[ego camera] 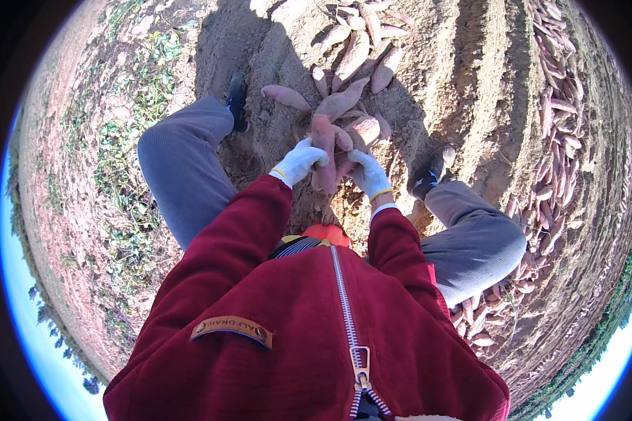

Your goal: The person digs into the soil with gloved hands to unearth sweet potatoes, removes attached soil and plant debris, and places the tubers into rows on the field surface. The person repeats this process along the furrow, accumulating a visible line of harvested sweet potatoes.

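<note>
Both hands wear white knit gloves with yellow-edged cuffs. A cluster of reddish sweet potatoes (324,138) lies between them, just in front of my body. My left hand (306,160) is closed around the lower part of a long sweet potato in this cluster. On the cluster's right side, my right hand (366,167) grips it near its base, with the fingertips partly hidden behind the roots. Beyond the hands, more sweet potatoes (352,59) lie loosely heaped on the soil, and a single one (286,97) points out to the left.
My two shoes (237,102) stand on either side of the cluster. A long row of sweet potatoes (558,152) runs along the ridged soil at the right. Green leafy vines (118,158) cover the ground at the left. Something orange (327,234) shows below my hands.
</note>
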`<action>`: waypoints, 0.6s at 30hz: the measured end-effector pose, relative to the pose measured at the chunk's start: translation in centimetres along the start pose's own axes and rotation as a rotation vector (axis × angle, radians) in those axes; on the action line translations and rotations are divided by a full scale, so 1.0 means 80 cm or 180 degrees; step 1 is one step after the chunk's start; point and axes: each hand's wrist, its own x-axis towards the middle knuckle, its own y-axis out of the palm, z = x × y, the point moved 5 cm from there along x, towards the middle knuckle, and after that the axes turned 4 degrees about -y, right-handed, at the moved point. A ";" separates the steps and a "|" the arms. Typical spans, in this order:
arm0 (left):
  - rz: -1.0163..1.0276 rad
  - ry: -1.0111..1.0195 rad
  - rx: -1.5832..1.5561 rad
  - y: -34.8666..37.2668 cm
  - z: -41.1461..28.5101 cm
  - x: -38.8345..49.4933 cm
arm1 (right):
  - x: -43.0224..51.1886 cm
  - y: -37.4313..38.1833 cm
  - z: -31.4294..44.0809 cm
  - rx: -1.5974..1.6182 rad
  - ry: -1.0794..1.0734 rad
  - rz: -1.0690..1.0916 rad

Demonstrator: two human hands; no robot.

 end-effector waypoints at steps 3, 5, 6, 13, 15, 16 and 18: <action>0.0141 0.0651 0.0129 0.025 -0.060 -0.047 | -0.022 0.042 0.044 0.0345 -0.0468 0.0828; 0.0075 0.1171 0.0316 0.049 -0.104 -0.082 | -0.046 0.061 0.085 -0.1068 -0.1448 0.0460; 0.0141 0.1006 0.0697 0.055 -0.127 -0.094 | -0.067 0.074 0.107 -0.1327 -0.1820 0.0593; 0.0367 0.2848 0.2176 0.157 -0.287 -0.187 | -0.233 0.189 0.259 0.1162 -0.2603 0.1690; 0.0173 0.2407 0.2187 0.196 -0.327 -0.211 | -0.283 0.198 0.306 0.1091 -0.3253 0.1534; 0.0096 0.1892 0.2146 0.219 -0.347 -0.223 | -0.307 0.200 0.328 0.1085 -0.3390 0.1577; 0.0850 0.2419 0.2746 0.307 -0.385 -0.265 | -0.357 0.183 0.356 0.1137 -0.3833 0.1299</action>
